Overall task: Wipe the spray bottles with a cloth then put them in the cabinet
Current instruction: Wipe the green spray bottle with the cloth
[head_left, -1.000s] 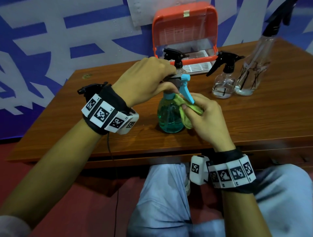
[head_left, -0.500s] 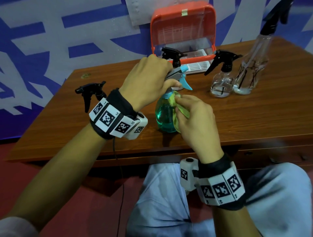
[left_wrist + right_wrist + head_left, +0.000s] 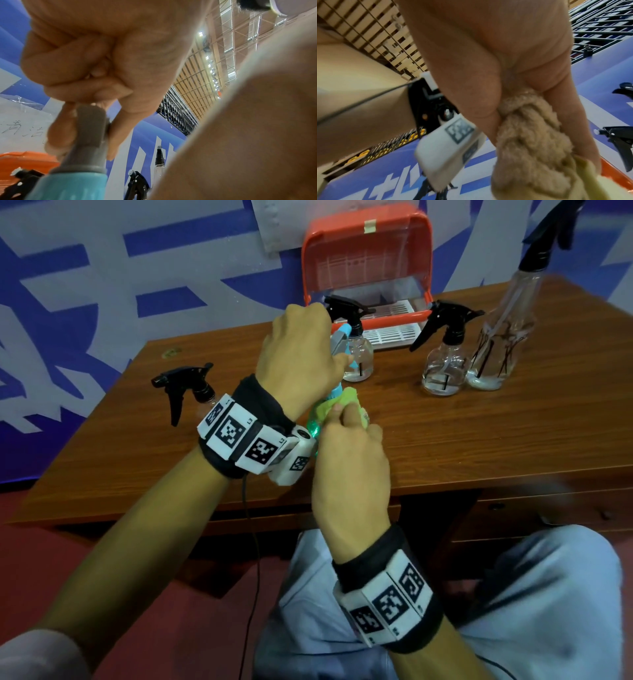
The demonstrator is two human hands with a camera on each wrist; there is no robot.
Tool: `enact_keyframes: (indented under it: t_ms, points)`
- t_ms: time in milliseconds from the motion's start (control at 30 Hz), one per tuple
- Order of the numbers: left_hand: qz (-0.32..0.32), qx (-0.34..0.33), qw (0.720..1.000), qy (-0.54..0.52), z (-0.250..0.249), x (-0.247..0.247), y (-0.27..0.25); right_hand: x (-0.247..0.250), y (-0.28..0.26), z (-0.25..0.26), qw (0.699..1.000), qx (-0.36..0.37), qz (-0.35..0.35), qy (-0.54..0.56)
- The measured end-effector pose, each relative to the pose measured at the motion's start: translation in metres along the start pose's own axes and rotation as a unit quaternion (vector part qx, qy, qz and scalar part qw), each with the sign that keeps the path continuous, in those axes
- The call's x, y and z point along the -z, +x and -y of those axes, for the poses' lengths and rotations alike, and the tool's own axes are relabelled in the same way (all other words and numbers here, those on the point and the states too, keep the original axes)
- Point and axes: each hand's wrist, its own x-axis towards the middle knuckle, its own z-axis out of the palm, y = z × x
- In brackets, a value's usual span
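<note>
Behind the wooden table [image 3: 479,446], an orange cabinet [image 3: 366,251] sits upper centre with clear spray bottles [image 3: 445,364] nearby. At centre, the left hand [image 3: 298,361] grips the teal spray bottle [image 3: 313,429] by its head; the right hand [image 3: 349,460] pinches a green cloth [image 3: 342,402] against it.

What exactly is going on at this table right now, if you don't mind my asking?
A person is wiping a teal spray bottle. The left hand grips its spray head while the right hand rubs a green cloth against it. Four clear bottles stand on the table; the orange cabinet behind is open.
</note>
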Motion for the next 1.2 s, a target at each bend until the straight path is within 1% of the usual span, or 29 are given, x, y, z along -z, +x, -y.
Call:
enact_keyframes:
  t_ms: [100, 200, 267, 300, 333, 400, 467, 500, 567, 633, 767, 933, 1033, 1200]
  points:
    - [0.023, 0.025, 0.999, -0.001, 0.001, 0.007, 0.001, 0.009, -0.002, -0.018, 0.996, 0.045, -0.011, 0.082]
    - [0.037, 0.024, 0.998, -0.032, 0.006, 0.011, -0.001, 0.022, 0.006, -0.045, 0.978, 0.039, -0.054, 0.195]
    - [0.016, 0.011, 0.999, -0.050, 0.013, 0.019, -0.004, 0.031, 0.018, -0.060, 0.970, 0.030, -0.082, 0.226]
    - [0.015, -0.008, 0.999, -0.040, 0.017, 0.024, -0.005, 0.033, 0.024, -0.067, 0.966, 0.030, -0.099, 0.239]
    - [0.017, -0.041, 0.999, -0.030, 0.021, 0.028, -0.005, 0.035, 0.031, -0.073, 0.960, 0.030, -0.114, 0.253]
    - [0.050, -0.114, 0.992, -0.017, 0.031, 0.037, -0.004, 0.034, 0.044, -0.084, 0.949, 0.030, -0.129, 0.287]
    - [0.111, -0.212, 0.971, 0.024, 0.043, 0.040, -0.003, 0.029, 0.054, -0.091, 0.940, 0.039, -0.114, 0.320]
    - [0.134, -0.248, 0.958, 0.051, 0.047, 0.041, -0.004, 0.026, 0.058, -0.092, 0.936, 0.044, -0.099, 0.334]
    - [0.143, -0.299, 0.938, 0.101, 0.050, 0.044, -0.004, 0.019, 0.062, -0.091, 0.932, 0.057, -0.074, 0.350]
    - [0.126, -0.327, 0.927, 0.132, 0.051, 0.046, -0.002, 0.012, 0.064, -0.087, 0.930, 0.069, -0.063, 0.354]
    - [0.097, -0.357, 0.918, 0.143, 0.050, 0.045, 0.004, 0.003, 0.068, -0.082, 0.933, 0.094, -0.052, 0.344]
    - [0.089, -0.372, 0.918, 0.106, 0.053, 0.037, 0.009, 0.001, 0.072, -0.083, 0.949, 0.133, -0.036, 0.282]
    - [0.090, -0.353, 0.925, 0.102, 0.052, 0.033, 0.010, -0.003, 0.072, -0.085, 0.950, 0.142, -0.049, 0.275]
    - [0.082, -0.292, 0.948, 0.094, 0.048, 0.024, 0.010, -0.010, 0.069, -0.086, 0.954, 0.127, -0.078, 0.261]
